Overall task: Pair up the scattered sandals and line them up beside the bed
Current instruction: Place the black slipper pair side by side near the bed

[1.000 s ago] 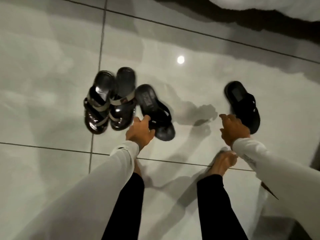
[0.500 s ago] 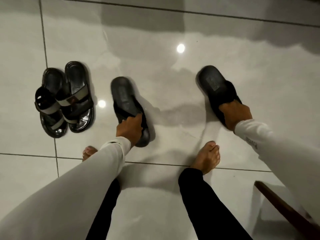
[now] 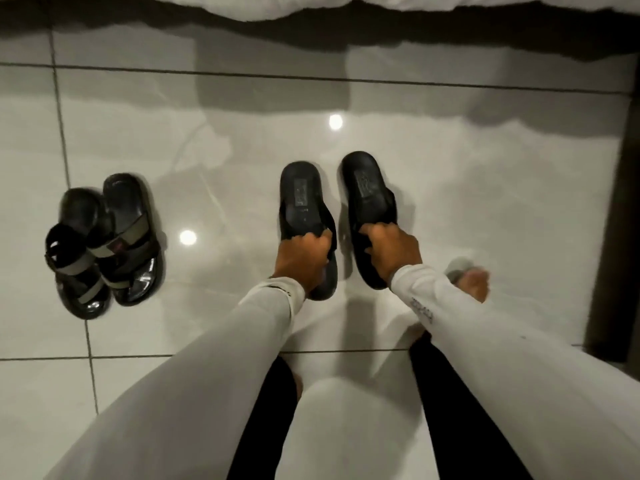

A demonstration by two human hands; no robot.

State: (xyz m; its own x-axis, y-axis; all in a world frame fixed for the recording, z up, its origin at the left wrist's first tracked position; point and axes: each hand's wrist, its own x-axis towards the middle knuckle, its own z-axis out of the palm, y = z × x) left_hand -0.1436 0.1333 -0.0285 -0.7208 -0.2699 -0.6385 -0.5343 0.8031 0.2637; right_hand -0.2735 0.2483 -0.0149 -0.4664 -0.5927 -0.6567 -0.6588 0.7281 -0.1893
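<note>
Two plain black slide sandals stand side by side on the glossy tiled floor, heels toward the bed. My left hand grips the strap of the left black slide. My right hand grips the strap of the right black slide. A narrow gap separates the two slides. Off to the left a pair of black sandals with grey straps sits together: one overlapping the other. The white bedding hangs along the top edge.
My bare right foot rests on the floor just right of my right hand. A dark wooden piece runs down the right edge. Open tile lies between the two pairs and in front of the bed.
The two black slides, far apart before, have been drawn together side by side, each held by a hand. The view has shifted right, so the strapped pair now lies further left.
</note>
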